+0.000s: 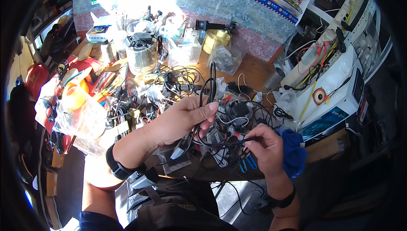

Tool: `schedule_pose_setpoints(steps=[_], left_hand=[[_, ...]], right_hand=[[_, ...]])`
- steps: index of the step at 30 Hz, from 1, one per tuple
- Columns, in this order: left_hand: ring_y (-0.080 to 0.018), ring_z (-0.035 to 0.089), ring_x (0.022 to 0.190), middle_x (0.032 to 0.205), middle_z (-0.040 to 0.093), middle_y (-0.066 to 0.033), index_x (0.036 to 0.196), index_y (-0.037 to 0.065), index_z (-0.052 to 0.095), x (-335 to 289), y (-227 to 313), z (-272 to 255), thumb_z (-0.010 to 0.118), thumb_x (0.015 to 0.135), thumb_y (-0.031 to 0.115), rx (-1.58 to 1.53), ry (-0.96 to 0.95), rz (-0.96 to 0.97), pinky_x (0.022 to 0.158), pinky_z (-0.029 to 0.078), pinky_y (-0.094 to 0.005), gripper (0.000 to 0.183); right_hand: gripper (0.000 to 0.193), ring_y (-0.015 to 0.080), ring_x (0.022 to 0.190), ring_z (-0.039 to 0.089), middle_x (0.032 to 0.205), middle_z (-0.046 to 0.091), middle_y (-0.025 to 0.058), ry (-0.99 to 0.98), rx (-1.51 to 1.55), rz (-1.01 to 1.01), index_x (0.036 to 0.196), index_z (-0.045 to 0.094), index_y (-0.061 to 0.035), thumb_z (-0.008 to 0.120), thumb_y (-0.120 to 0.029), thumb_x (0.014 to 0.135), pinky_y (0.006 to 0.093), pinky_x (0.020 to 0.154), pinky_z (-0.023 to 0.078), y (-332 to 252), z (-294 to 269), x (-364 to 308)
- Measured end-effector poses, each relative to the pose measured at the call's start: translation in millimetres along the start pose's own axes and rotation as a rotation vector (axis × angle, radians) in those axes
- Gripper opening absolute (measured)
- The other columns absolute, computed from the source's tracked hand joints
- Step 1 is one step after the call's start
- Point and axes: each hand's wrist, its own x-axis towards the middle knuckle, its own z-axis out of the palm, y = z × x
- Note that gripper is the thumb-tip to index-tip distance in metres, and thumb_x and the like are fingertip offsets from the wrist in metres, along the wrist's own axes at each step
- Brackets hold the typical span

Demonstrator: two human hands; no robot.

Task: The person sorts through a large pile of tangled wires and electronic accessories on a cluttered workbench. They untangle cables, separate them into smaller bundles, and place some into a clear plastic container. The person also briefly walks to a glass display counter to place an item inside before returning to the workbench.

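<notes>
A black cable (213,80) is gathered in loops in my left hand (186,118), its upper bends standing up above the thumb. The fingers are closed round it. Lower and to the right, my right hand (266,146) pinches a stretch of the same dark cable between thumb and fingertips. More cable hangs below the right hand toward the lap. Beneath both hands lies a heap of tangled wires and adapters, with a black power adapter (238,109) among them. A blue cloth (293,152) is beside my right hand.
Clear plastic tubs (142,59) and a yellow tape roll (216,40) stand at the back of the wooden table. A black flashlight (214,25) lies across the roll. At right are a white box (335,99) and a long power strip (303,63). An orange funnel-like piece (75,95) sits left.
</notes>
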Motion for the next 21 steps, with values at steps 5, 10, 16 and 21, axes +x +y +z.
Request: schedule_pose_setpoints(steps=[5, 10, 16, 21], left_hand=[[-0.0076, 0.052, 0.074, 0.086, 0.055, -0.0008, 0.114, 0.001, 0.049, 1.1, -11.1, 22.2, 0.044, 0.096, 0.023, 0.055, -0.179, -0.060, 0.061, 0.042, -0.0206, 0.028], [-0.0065, 0.053, 0.084, 0.097, 0.056, -0.0022, 0.127, 0.001, 0.042, -0.7, -24.9, 39.3, 0.045, 0.096, 0.027, -0.040, -0.197, -0.188, 0.064, 0.042, -0.0185, 0.041], [-0.0078, 0.050, 0.069, 0.078, 0.054, -0.0012, 0.124, 0.005, 0.039, 1.3, -33.5, 53.0, 0.063, 0.084, 0.037, 0.394, -0.098, 0.170, 0.059, 0.041, -0.0236, 0.057], [-0.0088, 0.054, 0.071, 0.081, 0.060, 0.0015, 0.095, 0.003, 0.060, 7.8, -32.9, 53.1, 0.062, 0.086, 0.019, -0.008, -0.107, -0.021, 0.067, 0.043, -0.0231, 0.018]], right_hand=[[0.014, 0.0086, 0.055, 0.052, 0.080, 0.051, 0.0042, -0.035, 0.216, 0.194, 0.097, 0.051, 0.0019, 0.049, 0.003, 0.083, 0.0218, 0.054, 0.046, -29.2, 4.8, 19.7], [0.021, 0.0053, 0.057, 0.048, 0.082, 0.052, 0.0025, 0.022, 0.224, 0.191, 0.104, 0.050, 0.0010, 0.044, 0.003, 0.084, 0.0206, 0.051, 0.043, -34.3, 21.8, 31.9], [0.022, 0.0039, 0.070, 0.049, 0.085, 0.051, -0.0002, 0.005, 0.136, 0.134, 0.107, 0.052, 0.0002, 0.044, 0.003, 0.087, 0.0187, 0.060, 0.041, -26.0, 31.5, 38.6], [0.028, 0.0064, 0.082, 0.050, 0.093, 0.051, 0.0018, -0.035, 0.140, 0.053, 0.114, 0.049, -0.0008, 0.047, 0.003, 0.087, 0.0214, 0.073, 0.043, -27.2, 32.5, 43.8]])
